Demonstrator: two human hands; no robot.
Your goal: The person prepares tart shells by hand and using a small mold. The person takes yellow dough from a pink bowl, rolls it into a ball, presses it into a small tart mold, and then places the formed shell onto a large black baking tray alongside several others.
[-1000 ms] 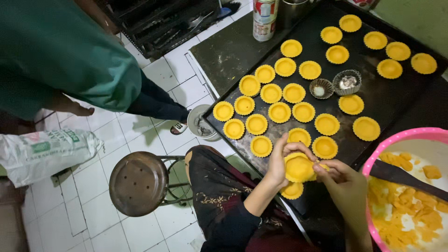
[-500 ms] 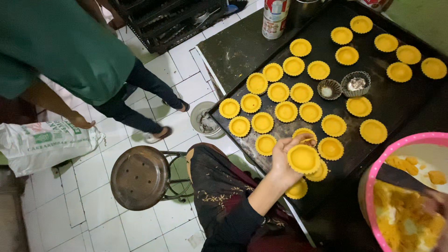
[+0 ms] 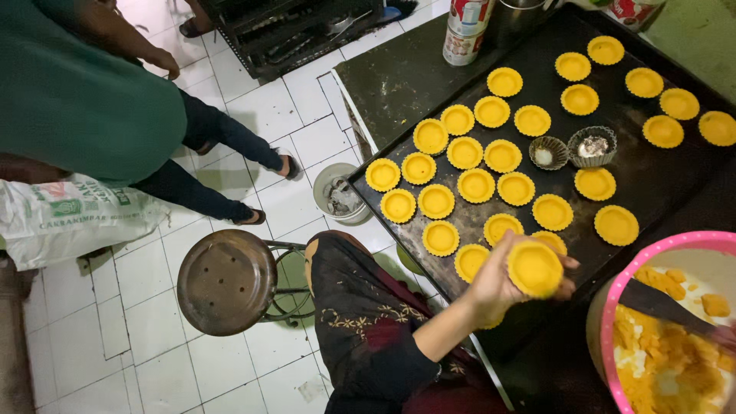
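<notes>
My left hand (image 3: 491,291) holds a round yellow tart shell (image 3: 534,268) upright over the near edge of a black baking tray (image 3: 652,176). Several more yellow shells (image 3: 476,185) lie in rows on the tray, with two small metal moulds (image 3: 592,146) among them. At the lower right stands a pink-rimmed bowl (image 3: 613,307) of chunky yellow filling (image 3: 667,360). A dark spatula (image 3: 655,301) lies in it. My right hand (image 3: 724,337) shows only as a blur at the right edge, at the spatula's handle end.
A round metal stool (image 3: 226,282) stands on the white tiled floor to my left. Another person in a green top (image 3: 84,100) stands beyond it, next to a white sack (image 3: 69,218). A small bucket (image 3: 337,195) sits by the table, and a can (image 3: 466,27) at the back.
My right hand has left the shell and gone right to the bowl. My left hand has carried the shell a little to the right. The other person has stepped left.
</notes>
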